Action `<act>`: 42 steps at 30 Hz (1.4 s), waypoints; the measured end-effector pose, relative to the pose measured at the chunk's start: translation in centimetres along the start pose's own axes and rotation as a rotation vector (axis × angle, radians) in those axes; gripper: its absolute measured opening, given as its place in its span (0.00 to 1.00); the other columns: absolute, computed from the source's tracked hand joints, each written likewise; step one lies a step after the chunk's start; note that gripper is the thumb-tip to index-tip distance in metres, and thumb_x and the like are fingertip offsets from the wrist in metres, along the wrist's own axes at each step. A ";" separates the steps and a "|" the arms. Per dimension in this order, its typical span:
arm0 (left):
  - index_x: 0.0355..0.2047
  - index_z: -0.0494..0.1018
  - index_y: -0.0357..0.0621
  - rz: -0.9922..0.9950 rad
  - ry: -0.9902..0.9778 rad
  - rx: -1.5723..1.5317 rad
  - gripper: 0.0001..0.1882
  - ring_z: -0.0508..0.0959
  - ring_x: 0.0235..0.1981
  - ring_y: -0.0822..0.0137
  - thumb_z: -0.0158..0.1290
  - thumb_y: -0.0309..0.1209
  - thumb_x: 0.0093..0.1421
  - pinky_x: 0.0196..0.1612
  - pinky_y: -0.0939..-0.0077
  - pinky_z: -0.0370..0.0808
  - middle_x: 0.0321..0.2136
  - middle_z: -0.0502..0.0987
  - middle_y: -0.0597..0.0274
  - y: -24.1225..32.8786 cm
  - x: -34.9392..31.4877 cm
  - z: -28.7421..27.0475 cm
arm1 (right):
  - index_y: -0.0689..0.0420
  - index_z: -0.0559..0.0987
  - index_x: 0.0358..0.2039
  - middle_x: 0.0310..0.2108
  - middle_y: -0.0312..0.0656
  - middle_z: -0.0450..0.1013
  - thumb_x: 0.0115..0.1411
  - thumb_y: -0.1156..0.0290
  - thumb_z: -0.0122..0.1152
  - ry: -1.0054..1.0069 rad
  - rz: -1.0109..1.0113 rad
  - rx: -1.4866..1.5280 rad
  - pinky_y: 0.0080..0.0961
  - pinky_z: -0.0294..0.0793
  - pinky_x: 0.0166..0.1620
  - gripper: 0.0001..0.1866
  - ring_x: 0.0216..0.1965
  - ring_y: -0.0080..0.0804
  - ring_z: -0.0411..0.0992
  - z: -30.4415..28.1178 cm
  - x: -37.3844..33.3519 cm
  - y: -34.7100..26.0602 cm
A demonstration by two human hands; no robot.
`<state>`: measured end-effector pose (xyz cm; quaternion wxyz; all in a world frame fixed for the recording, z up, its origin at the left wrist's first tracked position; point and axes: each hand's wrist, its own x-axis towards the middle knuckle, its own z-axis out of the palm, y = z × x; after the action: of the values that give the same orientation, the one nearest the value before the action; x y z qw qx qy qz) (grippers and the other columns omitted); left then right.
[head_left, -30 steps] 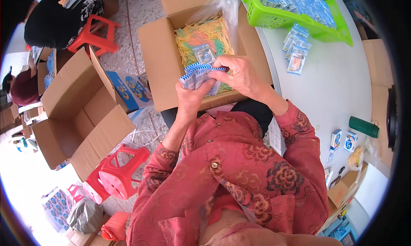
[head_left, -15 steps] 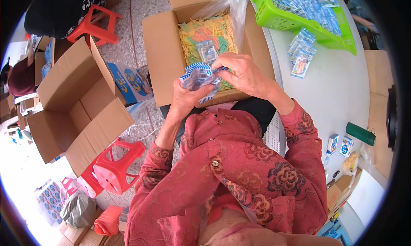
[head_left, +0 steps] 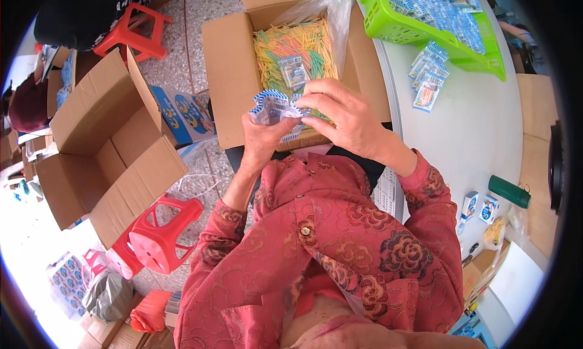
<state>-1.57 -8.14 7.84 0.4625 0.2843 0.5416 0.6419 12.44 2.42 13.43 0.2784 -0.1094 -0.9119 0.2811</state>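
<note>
My left hand (head_left: 261,141) grips a small clear plastic packet (head_left: 268,109) with a blue-and-white striped edge, its mouth spread open. At the packet's right edge, my right hand (head_left: 349,115) has its thumb and fingertips on the plastic; whether anything small is between them is hidden. Both hands are over the near side of a cardboard carton (head_left: 228,75). Inside it lie many thin yellow, green and orange sticks (head_left: 282,42). A flat blue-and-white packet (head_left: 294,72) rests on those sticks, just beyond my hands.
On the white table (head_left: 467,130) at right are a green basket (head_left: 395,30) full of packets, several loose packets (head_left: 428,91), a green bottle (head_left: 509,191) and small boxes (head_left: 489,209). An open carton (head_left: 112,160) and red stools (head_left: 161,239) stand at left.
My right fingers have shifted slightly left and down along the packet's mouth, and the small dark-blue piece at their tips no longer shows. My left hand keeps its grip, moving slightly left.
</note>
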 end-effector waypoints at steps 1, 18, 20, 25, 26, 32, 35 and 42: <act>0.30 0.69 0.40 0.000 0.002 -0.001 0.12 0.72 0.27 0.78 0.58 0.18 0.45 0.30 0.82 0.72 0.27 0.73 0.68 0.0 -0.1 0.0 | 0.58 0.72 0.34 0.35 0.40 0.66 0.41 0.76 0.63 0.028 -0.026 -0.045 0.26 0.72 0.37 0.17 0.36 0.35 0.69 0.1 0.1 -0.2; 0.30 0.70 0.39 0.040 0.205 -0.173 0.13 0.74 0.28 0.76 0.59 0.18 0.44 0.32 0.80 0.73 0.27 0.74 0.66 -1.2 -0.2 -2.1 | 0.59 0.71 0.37 0.25 0.34 0.70 0.55 0.73 0.53 0.228 0.583 0.551 0.16 0.67 0.26 0.09 0.23 0.17 0.67 2.9 2.5 6.9; 0.31 0.71 0.39 0.034 0.200 -0.193 0.13 0.74 0.28 0.76 0.59 0.18 0.44 0.33 0.80 0.73 0.28 0.74 0.66 -1.1 0.1 -2.7 | 0.61 0.73 0.36 0.26 0.34 0.71 0.55 0.72 0.53 0.304 0.661 0.540 0.15 0.69 0.27 0.09 0.25 0.17 0.69 4.3 2.1 12.9; 0.32 0.71 0.38 0.014 0.216 -0.211 0.13 0.75 0.28 0.75 0.59 0.18 0.44 0.33 0.78 0.74 0.28 0.75 0.65 -1.2 0.7 -3.3 | 0.60 0.75 0.32 0.25 0.39 0.74 0.53 0.72 0.54 0.166 0.673 0.303 0.21 0.71 0.29 0.07 0.26 0.25 0.72 9.3 -0.8 23.1; 0.32 0.71 0.38 0.009 0.216 -0.212 0.13 0.75 0.28 0.75 0.59 0.18 0.44 0.33 0.78 0.74 0.28 0.75 0.65 -1.2 0.7 -3.4 | 0.60 0.76 0.30 0.25 0.42 0.74 0.52 0.73 0.54 0.091 0.600 0.136 0.23 0.71 0.30 0.06 0.25 0.29 0.73 10.2 -1.2 24.0; 0.31 0.70 0.37 -0.084 0.231 -0.179 0.13 0.75 0.28 0.74 0.59 0.17 0.44 0.33 0.78 0.74 0.28 0.74 0.64 -1.2 1.1 -3.7 | 0.58 0.77 0.26 0.23 0.49 0.72 0.49 0.68 0.54 -0.150 0.740 -0.078 0.35 0.70 0.33 0.08 0.29 0.43 0.72 14.0 -1.2 26.3; 0.31 0.71 0.37 -0.079 0.240 -0.156 0.13 0.74 0.27 0.75 0.59 0.18 0.44 0.32 0.79 0.73 0.27 0.74 0.64 -1.3 1.7 -3.7 | 0.58 0.77 0.27 0.25 0.49 0.73 0.46 0.64 0.58 -0.181 0.882 -0.046 0.37 0.69 0.34 0.11 0.30 0.44 0.73 15.3 -1.3 27.9; 0.31 0.70 0.37 -0.121 0.245 -0.156 0.13 0.75 0.28 0.74 0.59 0.18 0.44 0.33 0.78 0.74 0.28 0.75 0.63 -1.5 2.9 -3.9 | 0.61 0.75 0.32 0.30 0.48 0.74 0.44 0.60 0.61 -0.437 0.966 -0.148 0.34 0.70 0.36 0.18 0.34 0.43 0.72 16.6 -2.3 26.1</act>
<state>-5.66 -7.26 5.02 0.4514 0.1339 0.5584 0.6830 6.06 15.43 -13.93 -0.0875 -0.4751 -0.8117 0.3283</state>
